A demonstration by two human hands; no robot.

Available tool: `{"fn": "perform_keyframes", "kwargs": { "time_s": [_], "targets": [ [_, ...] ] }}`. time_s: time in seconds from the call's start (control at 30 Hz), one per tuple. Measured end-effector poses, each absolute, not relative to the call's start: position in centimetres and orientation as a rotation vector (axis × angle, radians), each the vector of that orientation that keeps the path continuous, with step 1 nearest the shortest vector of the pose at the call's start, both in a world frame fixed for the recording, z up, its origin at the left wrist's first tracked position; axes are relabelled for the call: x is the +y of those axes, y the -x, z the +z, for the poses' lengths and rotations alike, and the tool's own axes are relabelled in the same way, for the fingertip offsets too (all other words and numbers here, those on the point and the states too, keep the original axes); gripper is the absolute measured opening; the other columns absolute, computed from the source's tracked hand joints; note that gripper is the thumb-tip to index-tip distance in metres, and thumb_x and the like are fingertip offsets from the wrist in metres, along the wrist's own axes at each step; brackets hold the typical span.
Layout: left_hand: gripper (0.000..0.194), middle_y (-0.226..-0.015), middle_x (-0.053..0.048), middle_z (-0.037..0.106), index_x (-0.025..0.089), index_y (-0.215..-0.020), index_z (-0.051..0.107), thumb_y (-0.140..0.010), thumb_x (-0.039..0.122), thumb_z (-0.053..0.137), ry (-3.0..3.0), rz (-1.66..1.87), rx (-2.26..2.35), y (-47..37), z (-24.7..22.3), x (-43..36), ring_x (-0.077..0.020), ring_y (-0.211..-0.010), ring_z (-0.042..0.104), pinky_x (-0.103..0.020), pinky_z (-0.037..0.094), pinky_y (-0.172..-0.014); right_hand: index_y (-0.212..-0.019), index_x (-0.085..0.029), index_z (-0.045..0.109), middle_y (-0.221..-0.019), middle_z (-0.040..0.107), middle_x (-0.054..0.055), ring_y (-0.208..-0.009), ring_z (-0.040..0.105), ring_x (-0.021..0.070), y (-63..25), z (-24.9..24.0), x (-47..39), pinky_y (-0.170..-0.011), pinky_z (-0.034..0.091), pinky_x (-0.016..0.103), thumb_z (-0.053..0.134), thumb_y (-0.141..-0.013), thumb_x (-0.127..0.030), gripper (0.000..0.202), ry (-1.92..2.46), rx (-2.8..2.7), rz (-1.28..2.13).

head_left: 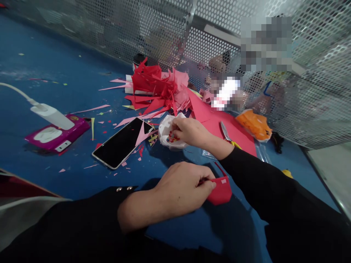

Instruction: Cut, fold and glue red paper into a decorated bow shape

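Note:
My left hand [182, 186] pinches a small folded red paper piece [221, 193] between thumb and fingers, low over the blue table. A thin red strip rises from the top of this piece, like a handle, and a small pink patch sits near its edge. My right hand [192, 132] reaches into a white paper-lined bowl [165, 128], its fingers drawn together over tiny coloured bits [172, 138]. What those fingertips hold, if anything, is hidden. Left of the bowl lies a dark-screened phone [119, 146] with a pink paper scrap [140, 134] across its corner.
Red and pink paper scraps [156, 82] pile up behind the bowl. Scissors [225, 130] with yellow handles rest on red paper sheets [211, 124]. An orange bundle [255, 125] sits by the perforated metal screen [164, 33]. A purple power strip [44, 138] holds a white charger [53, 116].

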State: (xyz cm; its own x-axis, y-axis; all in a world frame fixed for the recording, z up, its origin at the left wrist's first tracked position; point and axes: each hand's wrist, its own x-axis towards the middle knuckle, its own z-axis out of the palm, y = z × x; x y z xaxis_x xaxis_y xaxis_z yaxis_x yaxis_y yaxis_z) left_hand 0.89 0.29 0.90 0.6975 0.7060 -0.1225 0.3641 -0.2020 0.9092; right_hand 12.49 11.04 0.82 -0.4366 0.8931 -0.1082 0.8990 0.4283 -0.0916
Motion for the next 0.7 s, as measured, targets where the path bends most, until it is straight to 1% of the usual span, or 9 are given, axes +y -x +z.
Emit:
{"fn": "perform_keyframes", "kwargs": {
  "time_s": [0.13,0.23,0.33,0.47,0.6,0.7],
  "targets": [
    [0.021,-0.059,0.002,0.065,0.021,-0.080,0.073,-0.085,0.023,0.053,-1.820,0.387,0.836,-0.9,1.0,0.3,-0.0138,-0.060,0.062,-0.023,0.037,-0.056,-0.093,-0.019,0.065,-0.089,0.071,0.002,-0.075,0.058,0.0132,-13.3,0.7,11.4,-0.063,0.034,0.025,0.056,-0.085,-0.013,0.014,-1.670,2.745,-0.389],
    [0.020,-0.058,0.002,0.064,0.022,-0.080,0.073,-0.085,0.023,0.054,-1.826,0.380,0.847,-0.9,1.0,0.3,-0.0147,-0.062,0.063,-0.024,0.038,-0.058,-0.089,-0.019,0.066,-0.085,0.070,0.001,-0.073,0.058,0.0125,-13.6,0.6,11.5,-0.063,0.034,0.024,0.057,-0.081,-0.009,0.016,-1.681,2.803,-0.475],
    [0.020,-0.057,0.003,0.063,0.022,-0.081,0.073,-0.084,0.022,0.054,-1.814,0.371,0.856,-0.9,1.1,0.2,-0.0144,-0.060,0.063,-0.023,0.038,-0.057,-0.093,-0.020,0.070,-0.090,0.072,0.002,-0.078,0.060,0.0143,-13.3,0.6,11.4,-0.065,0.035,0.025,0.057,-0.081,-0.008,0.021,-1.659,2.751,-0.406],
    [0.020,-0.056,0.003,0.063,0.022,-0.081,0.073,-0.085,0.023,0.054,-1.799,0.362,0.856,-0.9,1.2,0.1,-0.0134,-0.057,0.061,-0.023,0.036,-0.055,-0.097,-0.022,0.075,-0.100,0.075,0.004,-0.085,0.063,0.0170,-12.7,0.4,11.2,-0.065,0.034,0.027,0.056,-0.085,-0.012,0.024,-1.624,2.679,-0.249],
    [0.020,-0.057,0.003,0.064,0.022,-0.082,0.073,-0.085,0.024,0.054,-1.799,0.354,0.860,-0.9,1.1,0.2,-0.0136,-0.058,0.061,-0.023,0.036,-0.056,-0.095,-0.020,0.075,-0.103,0.074,0.007,-0.083,0.063,0.0178,-12.3,0.2,11.3,-0.061,0.033,0.027,0.061,-0.085,-0.017,0.018,-1.613,2.652,-0.213],
    [0.019,-0.058,0.003,0.064,0.022,-0.081,0.073,-0.085,0.024,0.054,-1.809,0.369,0.855,-0.9,1.0,0.2,-0.0137,-0.059,0.062,-0.024,0.036,-0.057,-0.093,-0.018,0.074,-0.104,0.073,0.008,-0.081,0.062,0.0178,-12.2,0.1,11.4,-0.060,0.032,0.027,0.062,-0.084,-0.016,0.016,-1.605,2.650,-0.211]
  ]
}}
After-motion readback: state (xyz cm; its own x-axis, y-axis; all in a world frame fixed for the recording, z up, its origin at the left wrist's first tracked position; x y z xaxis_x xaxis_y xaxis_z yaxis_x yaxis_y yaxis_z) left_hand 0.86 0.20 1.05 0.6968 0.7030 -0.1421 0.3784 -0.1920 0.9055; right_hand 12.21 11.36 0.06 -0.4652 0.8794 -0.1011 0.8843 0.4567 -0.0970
